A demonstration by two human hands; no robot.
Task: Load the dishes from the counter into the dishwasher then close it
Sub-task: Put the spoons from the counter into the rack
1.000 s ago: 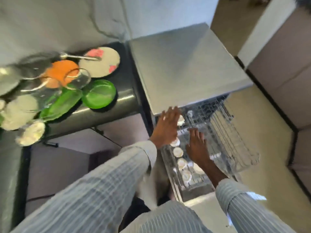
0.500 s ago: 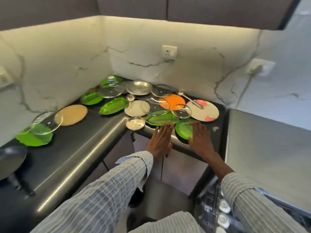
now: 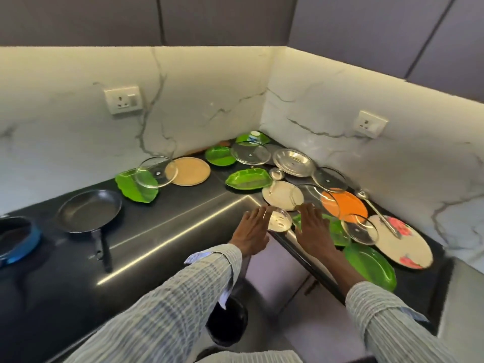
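Both grips spread, fingers straight, holding nothing: left hand (image 3: 252,231) and right hand (image 3: 313,229) hover over the tabletop (image 3: 162,231) edge. Small steel bowl (image 3: 279,219) sits between them, at 2 o'clock of the left. Green plate (image 3: 334,230) partly hidden behind the right hand. Contact w/ bowl unclear.

The blue pot (image 3: 15,239) at far left was cut off by the frame edge, only its right part in view. The right hand (image 3: 313,227) covered the near end of a green leaf-shaped plate (image 3: 334,231), and whether the fingers touched it could not be told. The left hand (image 3: 252,229) hid the left rim of a small glass lid (image 3: 280,220); contact undetermined. A glass lid (image 3: 154,172) overlapped a green plate (image 3: 136,188) and a tan plate (image 3: 191,171). The cup (image 3: 254,136) in the far corner was too small to make out. The tabletop (image 3: 157,231) ran out of frame at left.
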